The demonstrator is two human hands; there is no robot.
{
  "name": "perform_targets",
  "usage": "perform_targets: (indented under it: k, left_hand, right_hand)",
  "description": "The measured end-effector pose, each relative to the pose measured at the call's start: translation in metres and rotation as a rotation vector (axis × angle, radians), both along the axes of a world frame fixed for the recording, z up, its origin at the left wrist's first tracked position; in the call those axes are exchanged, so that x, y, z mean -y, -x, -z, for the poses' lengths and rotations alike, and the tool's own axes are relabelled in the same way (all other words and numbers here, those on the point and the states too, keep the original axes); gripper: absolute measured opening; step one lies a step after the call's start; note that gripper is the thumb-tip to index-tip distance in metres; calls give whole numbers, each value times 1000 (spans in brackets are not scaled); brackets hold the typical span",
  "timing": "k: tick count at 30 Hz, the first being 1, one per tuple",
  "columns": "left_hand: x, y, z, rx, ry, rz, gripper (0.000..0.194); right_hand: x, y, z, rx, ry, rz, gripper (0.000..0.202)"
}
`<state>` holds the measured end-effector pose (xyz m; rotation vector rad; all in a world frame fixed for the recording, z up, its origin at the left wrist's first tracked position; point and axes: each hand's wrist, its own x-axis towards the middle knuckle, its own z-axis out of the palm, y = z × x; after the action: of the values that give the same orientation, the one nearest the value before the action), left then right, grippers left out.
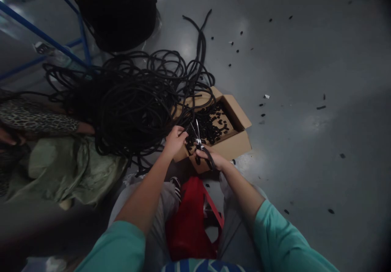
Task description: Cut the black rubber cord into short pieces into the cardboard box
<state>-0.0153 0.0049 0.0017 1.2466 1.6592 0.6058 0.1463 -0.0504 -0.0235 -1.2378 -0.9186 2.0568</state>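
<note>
On a glossy grey floor [305, 101] strewn with black offcuts, the right hand [214, 158] gripped open scissors [198, 135], blades pointing away over the cardboard box [235, 141], while left hand [174, 140] fingers pinched black tubing [137, 97].

A grey glossy floor [305, 80] is spreading out to the right, with small black offcuts [241, 32] lying scattered over it. A blue metal frame [45, 38] is standing at the upper left, a dark bulky sack [117, 13] sitting beside it. A green woven bag [67, 168] is lying crumpled at the left, and a red stool [191, 223] is showing at the bottom.
</note>
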Motion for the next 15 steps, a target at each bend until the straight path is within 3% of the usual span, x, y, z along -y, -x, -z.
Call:
perform_targets:
  k: [8,15]
  left_hand:
    - [1,-5,-13,-112,0,96,11]
    - [2,-5,-7,-29,39,80,8]
  right_hand:
    - [2,4,6,84,-103,-38,58]
    - [-1,3,7,99,-117,-46,49]
